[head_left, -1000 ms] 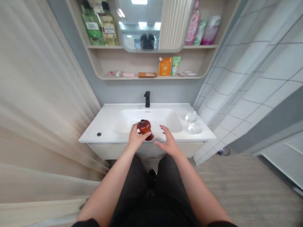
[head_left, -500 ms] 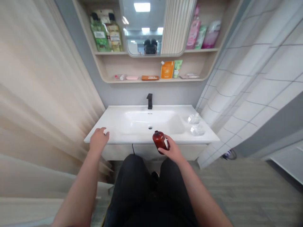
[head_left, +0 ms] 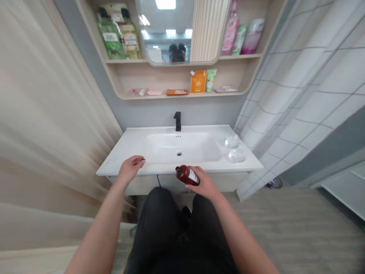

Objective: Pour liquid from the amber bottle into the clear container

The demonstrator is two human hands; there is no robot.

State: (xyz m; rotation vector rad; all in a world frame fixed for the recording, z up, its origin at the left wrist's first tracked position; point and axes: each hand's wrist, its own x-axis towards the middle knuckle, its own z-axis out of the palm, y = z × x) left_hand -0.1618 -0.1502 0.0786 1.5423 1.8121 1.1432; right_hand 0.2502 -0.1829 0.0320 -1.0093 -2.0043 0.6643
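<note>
Before me stretched the white washbasin (head_left: 162,168); mid front edge, the right hand (head_left: 203,183) wrapped the brown bottle (head_left: 187,175), tilted, apparently so its neck faced the left hand (head_left: 129,170); that one, leftward along the edge, pinched a dark sliver (head_left: 143,159), perhaps a cap.

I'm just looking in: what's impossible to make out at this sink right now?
All in the head view:
Dark thing in the left hand: mostly hidden by its grip.
Label on the brown bottle: print too small and blurred.
Bottle's base: covered by the right hand.
Mirror: top cut off by the picture's upper edge.
</note>
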